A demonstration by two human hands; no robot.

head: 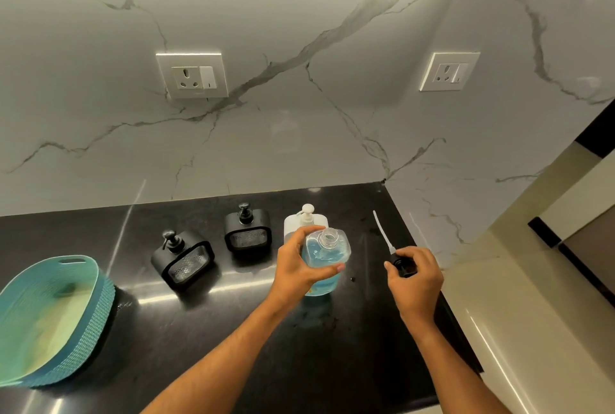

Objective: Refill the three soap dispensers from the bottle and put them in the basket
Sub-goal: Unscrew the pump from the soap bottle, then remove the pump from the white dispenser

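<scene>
My left hand [296, 263] grips a clear bottle [327, 255] of blue soap, which stands on the black counter with its neck uncapped. My right hand [414, 275] holds a black pump cap [404, 265] whose white dip tube [382, 232] points up and away, to the right of the bottle. Two black dispensers [183, 258] [248, 229] stand left of the bottle with their pumps on. A white dispenser [306, 217] stands right behind the bottle, partly hidden by my left hand. The teal basket [96, 283] sits at the counter's left end.
The black counter [233, 330] ends at a marble wall behind and at a corner on the right. Two wall sockets [193, 75] [449, 71] sit above it. A cream surface [532, 330] adjoins the counter's right edge.
</scene>
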